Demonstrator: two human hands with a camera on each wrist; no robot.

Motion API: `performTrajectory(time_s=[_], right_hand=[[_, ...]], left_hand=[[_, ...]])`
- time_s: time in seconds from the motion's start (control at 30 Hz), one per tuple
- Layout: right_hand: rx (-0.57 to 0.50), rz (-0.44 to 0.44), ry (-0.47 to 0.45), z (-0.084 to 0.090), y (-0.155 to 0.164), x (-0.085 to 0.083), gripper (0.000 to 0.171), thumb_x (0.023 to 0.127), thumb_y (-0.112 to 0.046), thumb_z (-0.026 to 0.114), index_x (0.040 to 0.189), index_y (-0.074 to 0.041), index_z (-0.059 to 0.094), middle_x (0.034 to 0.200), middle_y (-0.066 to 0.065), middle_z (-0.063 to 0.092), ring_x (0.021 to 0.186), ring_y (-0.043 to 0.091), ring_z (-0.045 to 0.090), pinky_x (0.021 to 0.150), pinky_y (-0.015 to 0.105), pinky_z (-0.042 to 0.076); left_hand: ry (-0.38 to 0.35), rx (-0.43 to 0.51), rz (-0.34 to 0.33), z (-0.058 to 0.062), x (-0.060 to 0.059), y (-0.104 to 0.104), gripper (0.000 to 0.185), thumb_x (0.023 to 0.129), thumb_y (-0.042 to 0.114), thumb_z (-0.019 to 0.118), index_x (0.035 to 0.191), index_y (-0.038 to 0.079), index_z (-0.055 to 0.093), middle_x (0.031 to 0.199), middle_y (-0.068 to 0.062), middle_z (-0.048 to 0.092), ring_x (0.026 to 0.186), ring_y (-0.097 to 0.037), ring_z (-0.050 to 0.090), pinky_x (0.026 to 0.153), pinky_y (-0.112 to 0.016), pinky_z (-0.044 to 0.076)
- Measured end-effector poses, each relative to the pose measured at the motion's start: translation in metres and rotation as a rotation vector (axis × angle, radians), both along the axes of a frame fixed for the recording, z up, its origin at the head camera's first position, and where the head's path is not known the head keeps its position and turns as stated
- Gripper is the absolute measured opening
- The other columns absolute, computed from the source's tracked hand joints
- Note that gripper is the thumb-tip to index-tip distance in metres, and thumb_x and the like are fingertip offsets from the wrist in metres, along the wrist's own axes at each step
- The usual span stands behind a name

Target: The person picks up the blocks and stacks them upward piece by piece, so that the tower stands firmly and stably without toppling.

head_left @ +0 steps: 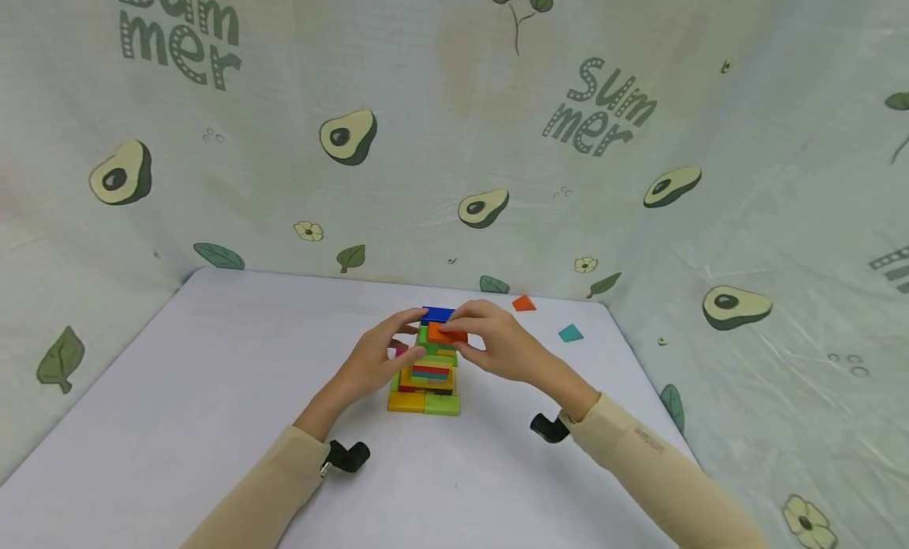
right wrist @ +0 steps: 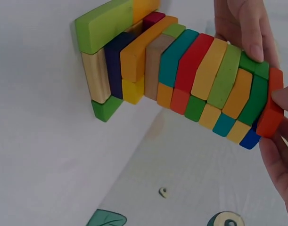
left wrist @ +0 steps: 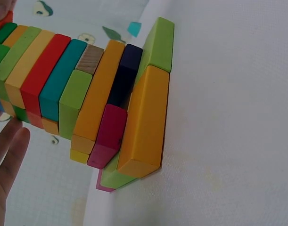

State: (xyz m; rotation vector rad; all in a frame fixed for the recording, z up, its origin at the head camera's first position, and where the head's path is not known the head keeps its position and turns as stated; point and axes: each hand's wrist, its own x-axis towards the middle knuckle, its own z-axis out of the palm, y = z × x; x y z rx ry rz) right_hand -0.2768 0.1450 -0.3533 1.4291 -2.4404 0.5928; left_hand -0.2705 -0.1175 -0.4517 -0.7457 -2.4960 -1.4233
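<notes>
A tower of colourful flat wooden blocks (head_left: pixel 432 361) stands on the white table, wider at its foot, where yellow-orange and light green blocks (head_left: pixel 442 405) lie side by side. At its top, my right hand (head_left: pixel 500 340) pinches an orange-red block (right wrist: pixel 272 106) between thumb and fingers, right against the upper green blocks (right wrist: pixel 258 101). A blue block (head_left: pixel 438 315) shows behind it. My left hand (head_left: pixel 375 353) is at the tower's left side with fingers spread and loosely bent. In the right wrist view, one left fingertip (right wrist: pixel 255 52) meets a green block near the top.
Toward the table's far right corner lie a small orange piece (head_left: pixel 524 303) and a teal piece (head_left: pixel 570 333). Cloth printed with avocados and leaves (head_left: pixel 426 139) hangs behind and beside the table. Black camera mounts (head_left: pixel 348 457) stick out at both wrists.
</notes>
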Motion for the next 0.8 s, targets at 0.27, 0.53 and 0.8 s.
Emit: performTrajectory(time_s=[0.27,0.53,0.8], right_hand=[[0.006,-0.015,0.073,-0.004,-0.005,0.0,0.028,0.094,-0.007,0.082,0.121,-0.008,0.08,0.127,0.009,0.069,0.122,0.026,0.059,0.094,0.032,0.06],[-0.041,-0.018,0.047,-0.011,-0.006,-0.001,0.028,0.095,-0.007,0.081,0.122,-0.009,0.08,0.13,0.013,0.069,0.122,0.029,0.064,0.095,0.035,0.061],[-0.055,-0.048,0.05,-0.016,-0.007,-0.001,0.026,0.096,-0.01,0.081,0.122,-0.011,0.081,0.127,0.009,0.069,0.123,0.025,0.062,0.096,0.035,0.06]], left_hand=[[0.0,0.001,-0.005,0.001,0.0,0.0,0.067,0.102,0.034,0.074,0.161,0.038,0.041,0.158,-0.002,0.054,0.13,-0.037,0.062,0.099,-0.048,0.06],[-0.014,0.005,-0.008,0.001,0.001,-0.001,0.066,0.102,0.037,0.073,0.161,0.037,0.042,0.157,-0.001,0.054,0.131,-0.039,0.062,0.1,-0.05,0.059],[0.011,-0.006,0.0,0.001,0.001,-0.001,0.066,0.102,0.038,0.073,0.16,0.038,0.042,0.159,-0.001,0.051,0.129,-0.032,0.064,0.096,-0.049,0.061]])
